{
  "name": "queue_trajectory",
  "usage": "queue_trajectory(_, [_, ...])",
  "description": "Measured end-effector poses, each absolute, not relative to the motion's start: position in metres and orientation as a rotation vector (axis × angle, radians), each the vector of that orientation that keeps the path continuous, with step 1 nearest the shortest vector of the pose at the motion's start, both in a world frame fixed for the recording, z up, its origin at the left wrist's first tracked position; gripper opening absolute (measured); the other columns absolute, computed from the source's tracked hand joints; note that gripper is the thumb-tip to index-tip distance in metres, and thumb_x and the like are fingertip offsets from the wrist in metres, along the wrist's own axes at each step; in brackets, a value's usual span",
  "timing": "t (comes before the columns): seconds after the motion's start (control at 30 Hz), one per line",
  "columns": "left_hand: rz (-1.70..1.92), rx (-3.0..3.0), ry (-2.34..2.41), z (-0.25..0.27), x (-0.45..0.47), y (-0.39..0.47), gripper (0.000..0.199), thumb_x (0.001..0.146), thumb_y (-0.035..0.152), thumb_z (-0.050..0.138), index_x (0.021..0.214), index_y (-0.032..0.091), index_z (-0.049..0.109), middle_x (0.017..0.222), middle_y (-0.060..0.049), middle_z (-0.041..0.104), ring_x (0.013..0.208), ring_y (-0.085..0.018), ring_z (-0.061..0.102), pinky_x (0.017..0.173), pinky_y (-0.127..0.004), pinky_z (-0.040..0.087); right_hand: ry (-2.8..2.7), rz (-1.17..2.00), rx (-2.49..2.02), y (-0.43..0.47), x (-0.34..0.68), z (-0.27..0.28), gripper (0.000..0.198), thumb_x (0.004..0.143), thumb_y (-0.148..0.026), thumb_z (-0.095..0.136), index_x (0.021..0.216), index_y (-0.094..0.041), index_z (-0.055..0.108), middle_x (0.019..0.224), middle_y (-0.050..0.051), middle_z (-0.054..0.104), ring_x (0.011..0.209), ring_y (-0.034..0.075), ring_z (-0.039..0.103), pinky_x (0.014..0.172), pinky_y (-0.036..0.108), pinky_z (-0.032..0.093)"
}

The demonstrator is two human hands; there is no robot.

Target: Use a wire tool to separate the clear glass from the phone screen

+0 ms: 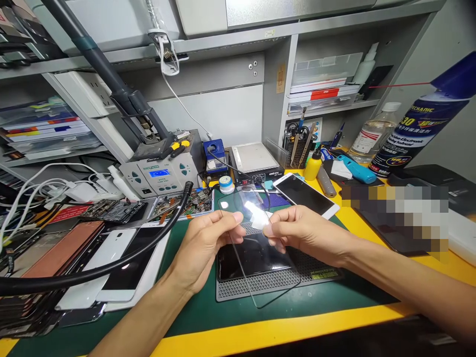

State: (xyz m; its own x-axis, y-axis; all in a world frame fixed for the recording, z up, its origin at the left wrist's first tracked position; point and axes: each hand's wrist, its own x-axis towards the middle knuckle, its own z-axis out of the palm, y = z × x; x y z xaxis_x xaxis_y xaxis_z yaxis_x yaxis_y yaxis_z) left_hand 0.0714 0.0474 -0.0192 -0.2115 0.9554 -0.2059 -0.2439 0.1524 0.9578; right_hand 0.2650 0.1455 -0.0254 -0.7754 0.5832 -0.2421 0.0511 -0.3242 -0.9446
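Observation:
A clear, phone-sized glass panel (262, 285) with dark thin edges is held up at a slant between my two hands. My left hand (208, 238) pinches its left side between thumb and fingers. On the opposite side, my right hand (297, 228) grips the panel in the same way. A small white piece (259, 219) shows by my right fingertips; whether it is a wipe or a sticker I cannot tell. Below the panel, a glossy black screen (227, 265) lies on a grey honeycomb pad (232, 292), partly seen through the glass.
A white-framed phone (305, 193) lies behind my right hand. Left are stacked phone parts (70, 248) and a black hose (148, 253) arching across them. Behind stand a control station (163, 171) and a yellow bottle (313, 166). A blue spray can (416, 129) stands right.

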Motion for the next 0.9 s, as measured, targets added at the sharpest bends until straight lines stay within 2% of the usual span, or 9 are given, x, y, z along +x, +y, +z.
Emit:
queue_trajectory(0.1, [1.219,0.809,1.233,-0.018,0.074,0.044,0.028,0.076,0.038,0.083,0.090,0.015,0.078,0.087,-0.008,0.076,0.078,-0.019,0.067,0.080,-0.033,0.053,-1.533,2.057,-0.814,0.145,0.265,-0.026,0.021,0.073,-0.028,0.082,0.063,-0.016,0.068,0.067,0.001,0.065,0.061,0.010,0.050,0.061,0.026,0.039])
queue_trajectory(0.33, [1.144,0.915,1.263,-0.016,0.082,0.042,0.015,0.074,0.028,0.082,0.072,0.015,0.073,0.073,-0.004,0.072,0.071,-0.015,0.064,0.072,-0.025,0.049,-1.492,2.034,-0.779,0.147,0.266,-0.027,0.021,0.072,-0.031,0.085,0.067,-0.015,0.071,0.071,0.000,0.066,0.061,0.010,0.051,0.061,0.026,0.040])
queue_trajectory(0.63, [1.136,0.948,1.404,-0.016,0.085,0.043,0.019,0.071,0.031,0.081,0.070,0.016,0.071,0.070,-0.004,0.070,0.067,-0.015,0.061,0.066,-0.027,0.047,-1.554,2.071,-0.813,0.145,0.263,-0.026,0.023,0.068,-0.031,0.087,0.061,-0.016,0.072,0.065,0.002,0.069,0.057,0.010,0.052,0.059,0.025,0.041])
queue_trajectory(0.9, [1.139,0.938,1.335,-0.017,0.082,0.041,0.016,0.071,0.029,0.081,0.069,0.015,0.072,0.070,-0.005,0.071,0.067,-0.015,0.061,0.066,-0.026,0.047,-1.485,2.156,-0.798,0.145,0.263,-0.023,0.024,0.064,-0.031,0.089,0.061,-0.015,0.072,0.066,0.002,0.069,0.059,0.010,0.052,0.062,0.026,0.043])
